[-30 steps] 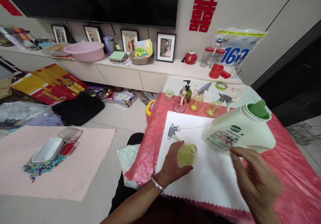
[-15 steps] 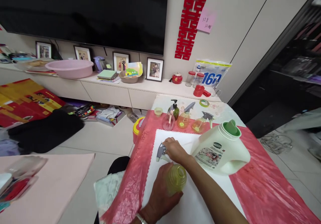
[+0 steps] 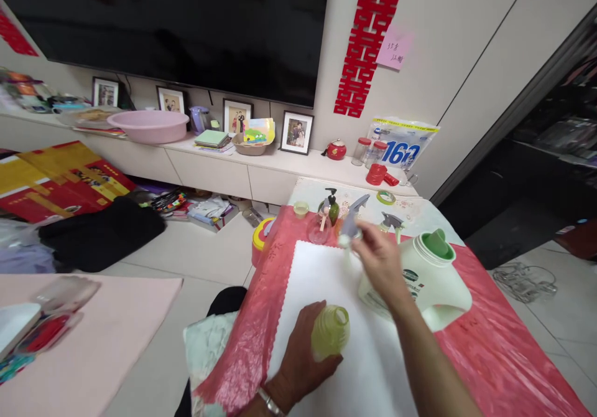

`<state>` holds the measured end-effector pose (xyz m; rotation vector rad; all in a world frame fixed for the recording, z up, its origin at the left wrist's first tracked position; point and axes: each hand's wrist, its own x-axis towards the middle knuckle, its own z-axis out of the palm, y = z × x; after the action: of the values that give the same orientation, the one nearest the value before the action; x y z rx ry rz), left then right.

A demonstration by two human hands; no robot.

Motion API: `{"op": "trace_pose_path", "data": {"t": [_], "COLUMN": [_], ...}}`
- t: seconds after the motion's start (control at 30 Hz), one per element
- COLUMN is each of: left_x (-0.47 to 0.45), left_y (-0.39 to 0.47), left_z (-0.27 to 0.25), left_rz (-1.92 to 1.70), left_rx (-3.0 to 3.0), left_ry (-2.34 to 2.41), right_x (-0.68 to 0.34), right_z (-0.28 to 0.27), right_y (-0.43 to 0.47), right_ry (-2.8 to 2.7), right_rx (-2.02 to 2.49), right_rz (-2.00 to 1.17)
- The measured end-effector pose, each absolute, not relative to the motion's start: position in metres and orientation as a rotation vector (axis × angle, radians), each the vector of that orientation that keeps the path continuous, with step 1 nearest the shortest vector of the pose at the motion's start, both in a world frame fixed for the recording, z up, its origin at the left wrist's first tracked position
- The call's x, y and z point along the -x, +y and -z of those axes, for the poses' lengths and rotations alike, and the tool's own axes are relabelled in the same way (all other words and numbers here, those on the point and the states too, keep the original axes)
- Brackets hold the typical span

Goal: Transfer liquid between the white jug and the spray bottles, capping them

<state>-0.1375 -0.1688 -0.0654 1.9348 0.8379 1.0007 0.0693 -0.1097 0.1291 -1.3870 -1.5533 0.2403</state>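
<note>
My left hand [image 3: 303, 342] is wrapped round a yellow-green ribbed bottle [image 3: 332, 330] with an uncovered neck, held over the white mat [image 3: 312, 274]. Between the fingers of my right hand [image 3: 379, 258] is a grey trigger spray head [image 3: 351, 231], lifted above the mat's far edge. Just behind it, an amber spray bottle is mostly hidden. A clear round bottle [image 3: 319, 229] stands to its left, and a dark green pump bottle [image 3: 333, 208] behind that. My right hand partly covers a large pale green jug [image 3: 441, 286] with a green cap. Another spray bottle's grey head [image 3: 392, 221] shows behind the jug.
A small pale cup [image 3: 301, 209] and a roll of green tape [image 3: 385, 197] lie on the table's far part. Red plastic sheeting [image 3: 504, 336] covers the table around the mat. A low cabinet [image 3: 219, 171] with photo frames and a pink basin [image 3: 149, 126] runs behind.
My right hand has picked the grey spray head up from the mat and carried it right and away from me. My left hand still holds the bottle in nearly the same place.
</note>
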Motion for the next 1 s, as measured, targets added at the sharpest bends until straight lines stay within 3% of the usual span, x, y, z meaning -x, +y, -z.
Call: {"op": "trace_pose_path", "data": {"t": [0.2, 0.33, 1.0], "left_x": [0.136, 0.135, 0.133], "left_y": [-0.169, -0.169, -0.167], "left_z": [0.046, 0.042, 0.043], "left_rz": [-0.949, -0.931, -0.942], "left_rx": [-1.851, -1.829, -1.883], "left_ry": [0.831, 0.818, 0.792], "right_x": [-0.071, -0.06, -0.037], "right_z": [-0.209, -0.217, -0.072], "right_y": [-0.167, -0.185, -0.216], "right_ry": [-0.914, -0.805, -0.89], "right_rx": [0.968, 0.988, 1.258], "right_rz": [-0.44, -0.559, -0.944]}}
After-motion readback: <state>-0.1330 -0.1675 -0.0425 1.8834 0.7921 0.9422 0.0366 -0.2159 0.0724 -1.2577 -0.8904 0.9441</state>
